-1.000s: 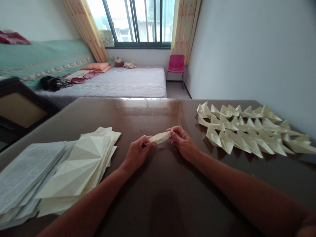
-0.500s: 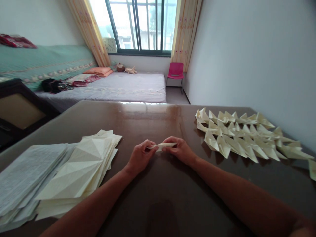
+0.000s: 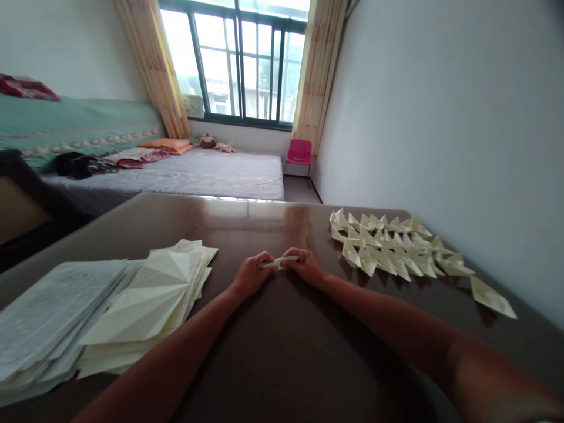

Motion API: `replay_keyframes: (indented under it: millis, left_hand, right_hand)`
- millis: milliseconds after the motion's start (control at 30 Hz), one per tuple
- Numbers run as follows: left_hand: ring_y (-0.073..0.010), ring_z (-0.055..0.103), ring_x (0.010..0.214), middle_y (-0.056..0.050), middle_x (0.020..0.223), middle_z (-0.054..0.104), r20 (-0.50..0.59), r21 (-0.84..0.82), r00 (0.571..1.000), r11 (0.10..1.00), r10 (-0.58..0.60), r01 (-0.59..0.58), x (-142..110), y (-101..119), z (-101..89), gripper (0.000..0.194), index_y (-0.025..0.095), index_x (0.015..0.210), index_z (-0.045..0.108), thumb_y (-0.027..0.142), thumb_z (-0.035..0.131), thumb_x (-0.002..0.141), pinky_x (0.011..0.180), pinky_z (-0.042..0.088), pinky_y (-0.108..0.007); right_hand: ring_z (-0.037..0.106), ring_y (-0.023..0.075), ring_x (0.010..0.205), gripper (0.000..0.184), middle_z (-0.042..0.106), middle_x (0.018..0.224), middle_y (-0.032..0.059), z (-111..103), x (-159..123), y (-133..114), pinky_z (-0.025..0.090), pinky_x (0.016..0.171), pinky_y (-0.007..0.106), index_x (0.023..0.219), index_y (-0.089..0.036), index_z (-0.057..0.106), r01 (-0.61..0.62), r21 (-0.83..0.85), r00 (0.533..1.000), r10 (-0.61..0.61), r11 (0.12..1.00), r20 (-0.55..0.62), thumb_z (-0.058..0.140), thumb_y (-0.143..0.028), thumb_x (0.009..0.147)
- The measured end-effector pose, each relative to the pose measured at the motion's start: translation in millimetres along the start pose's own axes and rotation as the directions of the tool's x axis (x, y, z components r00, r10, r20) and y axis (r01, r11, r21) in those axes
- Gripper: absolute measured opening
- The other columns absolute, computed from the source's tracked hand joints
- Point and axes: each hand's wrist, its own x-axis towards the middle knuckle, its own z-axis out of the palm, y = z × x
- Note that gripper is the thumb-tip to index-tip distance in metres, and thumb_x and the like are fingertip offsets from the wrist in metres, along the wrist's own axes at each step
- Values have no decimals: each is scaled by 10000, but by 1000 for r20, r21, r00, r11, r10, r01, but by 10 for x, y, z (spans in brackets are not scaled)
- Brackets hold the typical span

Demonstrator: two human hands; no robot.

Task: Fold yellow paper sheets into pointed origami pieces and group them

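Note:
Between my two hands is a small folded piece of cream paper (image 3: pixel 279 262), narrow and held just above the brown table. My left hand (image 3: pixel 254 272) pinches its left end. At the other end, the fingers and thumb of my right hand (image 3: pixel 305 267) are closed on it. My fingers cover much of the paper, so its exact shape is hidden. To the left lies a stack of creased cream paper sheets (image 3: pixel 163 288). On the right, several folded paper boats (image 3: pixel 392 247) stand in rows, with a single one (image 3: pixel 492 296) nearer me.
A pile of printed papers (image 3: pixel 57 317) lies at the left of the glossy brown table (image 3: pixel 264 229). Beyond the table are a bed (image 3: pixel 220 173), a pink chair (image 3: pixel 300 153) and a window with curtains. A white wall (image 3: pixel 423 117) runs along the right side.
My view has tilted up and turned slightly right, so the room sits lower and further left. Both hands still grip the folded paper, which now looks narrower.

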Motion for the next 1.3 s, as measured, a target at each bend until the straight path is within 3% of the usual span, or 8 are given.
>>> replay_keyframes:
  millis: [233,467,600,800,900,1000,1133,1300]
  left_hand:
    - [-132,493,641,34,644,564,32,47,997,997,65,-66,-2,51,-9,194,180,771,583,369,542,782,609,381,-244]
    - [-134,514,612,28,628,601,194,114,974,983,118,-141,-43,296,-70,191,182,732,632,368,592,719,592,374,-237]
    - [-142,521,595,13,609,598,161,171,981,976,109,-137,-194,415,56,207,183,777,640,363,539,783,580,377,-245]
    - [-190,569,781,-50,822,649,103,198,980,962,171,-188,-344,386,270,236,187,842,645,369,495,848,738,435,-298]
    - [-184,573,792,-51,858,641,103,187,975,959,196,-213,-356,354,274,259,192,855,654,365,462,877,776,447,-304]
    - [-179,585,825,-60,916,638,102,174,969,955,225,-240,-372,350,258,254,193,860,661,336,453,888,817,454,-309]
    - [-170,598,853,-57,965,631,91,167,963,949,255,-267,-399,363,243,210,194,909,648,306,473,882,812,473,-297]
    - [-172,607,820,-45,897,647,89,187,957,939,276,-288,-395,383,246,200,195,895,634,292,459,897,791,471,-297]
  right_hand:
    - [462,102,531,197,578,567,-24,28,-53,-28,379,536,226,738,-176,657,-21,-95,999,17,995,-47,656,-368,694]
    - [478,115,530,223,579,562,-20,-132,-505,-135,361,538,238,821,-186,688,24,-235,995,-46,972,-89,560,-367,801]
    - [513,143,605,220,601,626,-2,-297,-750,-155,384,617,264,826,-197,671,74,-318,982,-124,945,-141,537,-372,833]
    - [577,179,753,200,676,797,34,-398,-860,-48,416,761,301,811,-209,684,122,-367,971,-188,922,-151,555,-360,838]
    - [575,153,680,202,673,773,8,-469,-864,-5,444,701,280,913,-208,678,114,-337,979,-164,934,-123,626,-351,780]
    - [593,134,677,347,681,881,4,-563,-875,27,468,661,263,1048,-216,621,126,-225,983,-153,966,-106,677,-294,715]
    - [608,150,694,213,675,781,6,-648,-890,54,473,658,269,929,-187,648,131,-159,988,-142,979,-65,638,-291,744]
    - [619,177,733,165,706,805,37,-619,-875,68,472,720,306,845,-177,717,154,-243,981,-179,958,-82,623,-285,762]
